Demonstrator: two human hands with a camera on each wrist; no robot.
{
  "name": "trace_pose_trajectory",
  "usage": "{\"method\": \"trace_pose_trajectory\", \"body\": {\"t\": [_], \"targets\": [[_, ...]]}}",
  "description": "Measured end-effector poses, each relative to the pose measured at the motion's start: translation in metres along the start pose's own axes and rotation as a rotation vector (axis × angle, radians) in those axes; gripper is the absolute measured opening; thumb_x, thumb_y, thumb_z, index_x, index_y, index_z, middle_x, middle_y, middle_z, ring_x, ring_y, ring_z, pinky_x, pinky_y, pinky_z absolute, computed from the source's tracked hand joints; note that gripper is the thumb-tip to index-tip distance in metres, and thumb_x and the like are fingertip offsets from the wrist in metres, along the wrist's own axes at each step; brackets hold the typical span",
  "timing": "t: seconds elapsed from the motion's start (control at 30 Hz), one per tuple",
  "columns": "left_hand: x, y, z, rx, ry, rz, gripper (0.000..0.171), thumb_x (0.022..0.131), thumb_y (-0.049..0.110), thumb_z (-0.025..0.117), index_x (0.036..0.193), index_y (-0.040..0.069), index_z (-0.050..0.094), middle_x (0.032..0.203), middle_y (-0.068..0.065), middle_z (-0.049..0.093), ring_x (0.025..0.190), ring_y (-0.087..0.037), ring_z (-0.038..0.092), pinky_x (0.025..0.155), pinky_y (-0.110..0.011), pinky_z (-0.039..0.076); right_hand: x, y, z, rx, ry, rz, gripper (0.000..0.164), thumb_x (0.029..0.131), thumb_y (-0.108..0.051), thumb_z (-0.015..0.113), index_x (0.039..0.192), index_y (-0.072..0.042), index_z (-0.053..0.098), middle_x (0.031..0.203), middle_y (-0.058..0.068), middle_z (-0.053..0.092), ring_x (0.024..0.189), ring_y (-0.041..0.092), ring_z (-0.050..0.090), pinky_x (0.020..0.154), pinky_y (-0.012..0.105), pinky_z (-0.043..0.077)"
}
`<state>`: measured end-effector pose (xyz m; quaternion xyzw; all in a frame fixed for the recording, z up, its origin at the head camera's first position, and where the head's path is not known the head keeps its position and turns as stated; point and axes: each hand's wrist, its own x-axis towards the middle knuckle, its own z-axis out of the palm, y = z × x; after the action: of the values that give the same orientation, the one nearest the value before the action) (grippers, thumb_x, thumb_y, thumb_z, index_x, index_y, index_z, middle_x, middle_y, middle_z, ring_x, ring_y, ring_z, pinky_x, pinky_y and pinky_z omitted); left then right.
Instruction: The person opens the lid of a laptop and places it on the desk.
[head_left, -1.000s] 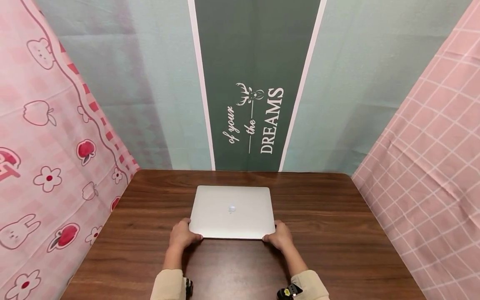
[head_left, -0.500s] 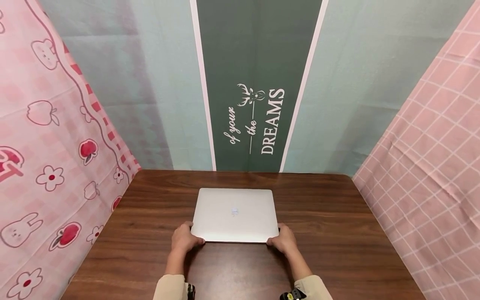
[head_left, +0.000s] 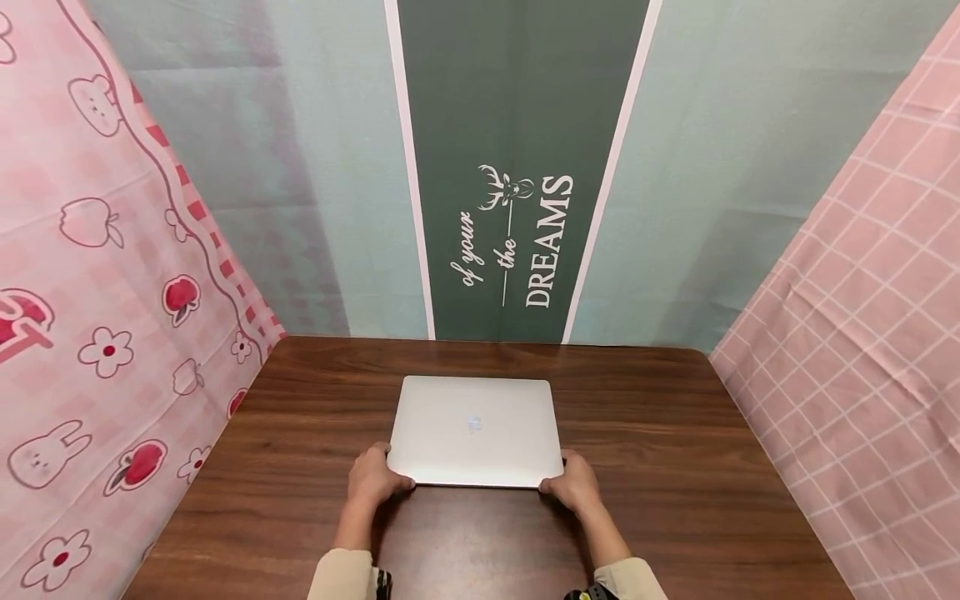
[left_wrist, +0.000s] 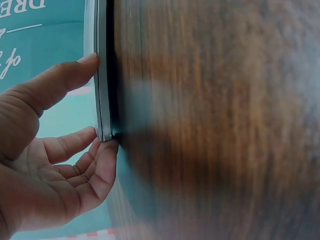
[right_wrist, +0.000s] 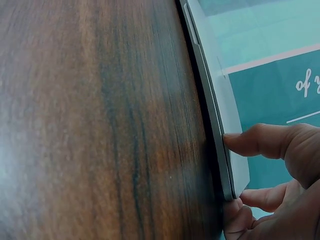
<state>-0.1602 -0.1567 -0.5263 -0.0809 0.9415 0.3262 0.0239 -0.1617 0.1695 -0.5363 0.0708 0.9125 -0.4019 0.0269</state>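
A closed silver laptop (head_left: 475,450) with a small logo on its lid lies flat on the wooden table, its long edge towards me. My left hand (head_left: 370,479) grips its near left corner, and my right hand (head_left: 576,483) does the same at the near right corner. In the left wrist view, the thumb of the left hand (left_wrist: 35,175) presses the front edge of the laptop (left_wrist: 102,95), while the curled fingers sit at the side corner. The right wrist view has the right hand (right_wrist: 300,207) placed likewise on the laptop (right_wrist: 216,107), thumb on the front edge.
The brown table (head_left: 675,467) runs back to a green curtain (head_left: 510,83) with white lettering. A pink patterned cloth (head_left: 82,275) hangs along the left side, and a pink checked cloth (head_left: 862,292) along the right.
The laptop has slid slightly towards me and a little to the right, both hands moving with it. Most of this came in the first half second; the head view has also shifted slightly.
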Motion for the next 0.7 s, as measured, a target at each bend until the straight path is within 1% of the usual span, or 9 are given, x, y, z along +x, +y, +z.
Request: {"method": "trace_pose_trajectory", "body": {"t": [0.17, 0.4, 0.7], "targets": [[-0.003, 0.002, 0.002, 0.006, 0.003, 0.003, 0.075, 0.053, 0.020, 0.089, 0.113, -0.009, 0.056, 0.100, -0.026, 0.060, 0.092, -0.042, 0.056, 0.077, -0.050, 0.045, -0.003, 0.004, -0.002, -0.006, 0.004, -0.013, 0.065, 0.052, 0.000, 0.078, 0.111, 0.015, 0.055, 0.098, 0.026, 0.061, 0.088, 0.035, 0.057, 0.077, 0.046, 0.046], [-0.009, 0.006, 0.004, 0.004, -0.007, -0.008, 0.075, 0.053, 0.020, 0.090, 0.114, -0.010, 0.056, 0.100, -0.028, 0.059, 0.092, -0.043, 0.056, 0.078, -0.050, 0.045, -0.008, 0.008, -0.006, -0.016, 0.001, -0.004, 0.068, 0.053, -0.002, 0.078, 0.113, 0.016, 0.053, 0.100, 0.027, 0.061, 0.089, 0.036, 0.057, 0.079, 0.047, 0.045], [-0.016, 0.013, 0.008, -0.007, -0.005, 0.011, 0.076, 0.052, 0.019, 0.090, 0.111, -0.011, 0.055, 0.099, -0.030, 0.058, 0.092, -0.045, 0.055, 0.078, -0.050, 0.045, -0.016, 0.014, -0.013, -0.020, -0.004, -0.008, 0.068, 0.055, -0.005, 0.080, 0.113, 0.017, 0.052, 0.101, 0.029, 0.060, 0.092, 0.038, 0.056, 0.081, 0.048, 0.044]]}}
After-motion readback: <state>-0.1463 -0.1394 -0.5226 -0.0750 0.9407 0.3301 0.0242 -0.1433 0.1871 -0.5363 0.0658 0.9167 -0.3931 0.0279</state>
